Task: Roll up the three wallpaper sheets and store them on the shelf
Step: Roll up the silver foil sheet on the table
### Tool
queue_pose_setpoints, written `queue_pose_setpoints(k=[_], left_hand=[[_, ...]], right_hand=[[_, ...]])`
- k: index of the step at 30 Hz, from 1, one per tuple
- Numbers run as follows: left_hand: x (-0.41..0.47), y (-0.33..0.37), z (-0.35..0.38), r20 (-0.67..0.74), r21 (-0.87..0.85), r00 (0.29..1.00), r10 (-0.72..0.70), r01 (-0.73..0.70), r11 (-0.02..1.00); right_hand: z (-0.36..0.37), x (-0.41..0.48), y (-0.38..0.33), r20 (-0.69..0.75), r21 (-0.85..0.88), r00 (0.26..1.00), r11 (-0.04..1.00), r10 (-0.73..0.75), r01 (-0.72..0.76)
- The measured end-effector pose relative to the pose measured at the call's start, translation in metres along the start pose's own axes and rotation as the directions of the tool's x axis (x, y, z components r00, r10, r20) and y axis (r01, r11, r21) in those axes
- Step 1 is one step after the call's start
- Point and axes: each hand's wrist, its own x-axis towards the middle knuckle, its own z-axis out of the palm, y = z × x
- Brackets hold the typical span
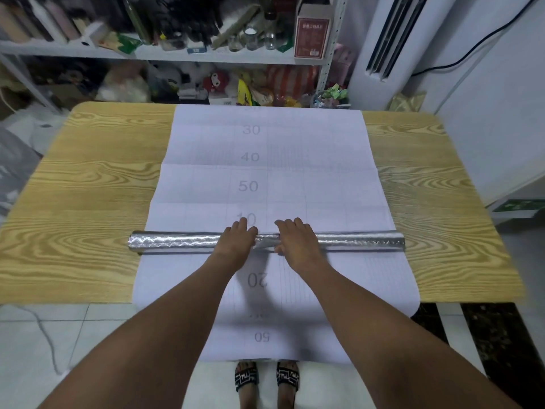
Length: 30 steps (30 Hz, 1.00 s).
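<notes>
Nearest, well to this side of the silver, crinkled foil-faced wallpaper roll [177,242]: two feet in black-and-white patterned sandals [267,376], standing on a white tiled floor [59,335].

Next, between the sandals and the roll: a white gridded wallpaper sheet [380,278], hanging over the near edge of the yellow wood-grain bench [88,187]. Shows the printed numbers 50 and 20 upside down on this side of the roll.

Then the roll itself. Lies side to side across the sheet on the bench, its left end poking just past the sheet's edge onto bare wood.

On the middle of the roll: left hand [236,240] and right hand [298,240], side by side and close together. Grip of both apart, nothing clamped. Palms down on the roll's top, fingers stretched forward over it to the sheet just beyond. Right thumb against the roll's near side.

Beyond the roll: more of the flat sheet, numbers 10, 50, 40 and 30 upright, with cross creases or seams, reaching the bench's far edge. Cannot tell how many sheets lie stacked.

Farthest from the roll: a white metal shelf [177,54] crammed with jars, bags and soft toys. Carries a red-and-white carton [312,33] upright, beyond the roll's right half. Beyond the roll's right end, a tall white air-conditioner unit [407,78].
</notes>
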Motion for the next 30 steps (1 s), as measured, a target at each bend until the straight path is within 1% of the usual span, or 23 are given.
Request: queue_pose_setpoints(k=[2,4,6,8,9,12,16,17,20,22,24,27,30], left_hand=[[-0.001,-0.002,0.002,-0.015,-0.058,1.0,0.003,-0.004,0.998],[-0.003,-0.003,0.001,-0.017,-0.099,0.999,0.04,-0.042,0.994],[-0.003,-0.003,0.0,-0.024,-0.124,0.997,0.071,-0.073,0.99],[-0.003,-0.001,-0.003,-0.012,-0.13,0.997,0.076,-0.076,0.989],[-0.004,0.001,-0.005,-0.006,-0.113,0.997,0.075,-0.075,0.991],[-0.002,0.004,-0.006,-0.062,-0.027,0.996,0.06,-0.062,0.998],[-0.004,0.003,-0.011,-0.114,0.103,0.992,0.061,-0.049,0.994],[-0.003,0.002,-0.011,-0.145,0.115,0.987,0.067,-0.051,0.992],[-0.002,0.002,-0.007,-0.077,0.011,0.995,0.059,-0.058,0.998],[0.001,0.0,0.0,-0.097,-0.007,0.994,0.054,-0.054,0.998],[0.0,-0.001,0.001,-0.077,-0.03,0.995,0.056,-0.059,0.998],[0.001,-0.005,-0.002,-0.047,-0.127,0.997,0.055,-0.06,0.99],[0.002,-0.008,-0.003,-0.03,-0.198,0.998,0.058,-0.063,0.978]], right_hand=[[-0.003,0.001,-0.001,-0.002,0.034,1.0,0.999,0.0,0.0],[-0.005,0.001,0.001,-0.025,0.019,1.0,1.0,-0.004,0.004],[-0.007,0.001,0.001,-0.022,0.003,1.0,1.0,-0.005,0.006],[-0.008,-0.002,-0.001,-0.004,0.02,1.0,1.0,0.001,-0.001],[-0.009,-0.003,-0.003,0.001,0.027,1.0,1.0,0.001,-0.001],[-0.01,-0.005,-0.004,-0.021,0.027,1.0,0.999,-0.018,0.018],[-0.013,-0.003,-0.002,-0.001,-0.007,0.999,0.999,-0.033,0.033],[-0.013,-0.003,-0.002,0.006,-0.015,1.0,0.999,-0.028,0.028],[-0.008,-0.004,-0.001,0.022,-0.021,0.999,0.999,-0.027,0.028],[-0.003,-0.005,0.0,0.01,-0.006,0.999,0.999,-0.038,0.038],[0.0,-0.005,-0.001,-0.001,0.024,1.0,0.999,-0.03,0.03],[0.0,-0.005,0.0,0.004,0.062,1.0,0.998,0.007,-0.007],[0.001,-0.005,0.001,-0.01,0.044,1.0,0.999,0.021,-0.021]])
